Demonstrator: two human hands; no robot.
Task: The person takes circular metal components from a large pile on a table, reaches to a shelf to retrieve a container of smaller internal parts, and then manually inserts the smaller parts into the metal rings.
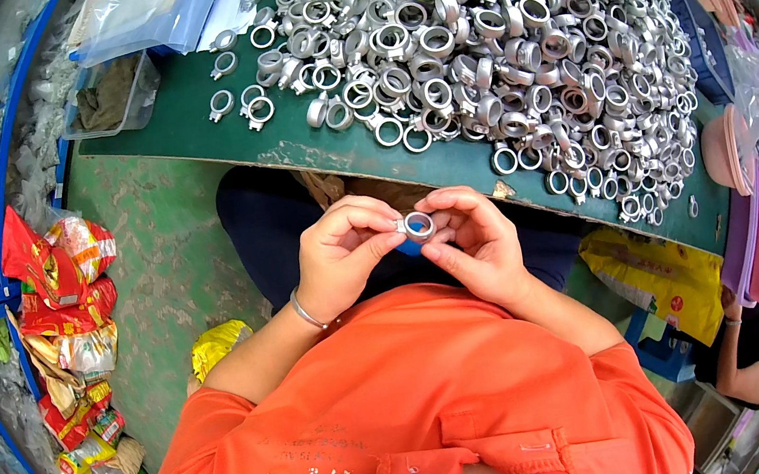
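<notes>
Between my two hands, just off the table's near edge and above my lap, is a small silver metal ring [418, 225] with a short tab on its left side. My left hand [348, 242] pinches the tab side between thumb and fingertips. On the other side, the thumb and fingers of my right hand [472, 235] grip the ring's rim. Its round opening faces up toward me. Beyond my hands, a large heap of similar metal rings [467, 37] covers much of the green table [185, 119], with several loose ones lying at the heap's left edge.
A clear plastic tub [145, 97] holding a brownish cloth stands at the table's left end. Red and yellow bags [67, 313] lie by a blue rack on the left. A yellow bag [656, 279] and a blue stool [660, 352] are at right, near another person's arm [732, 351].
</notes>
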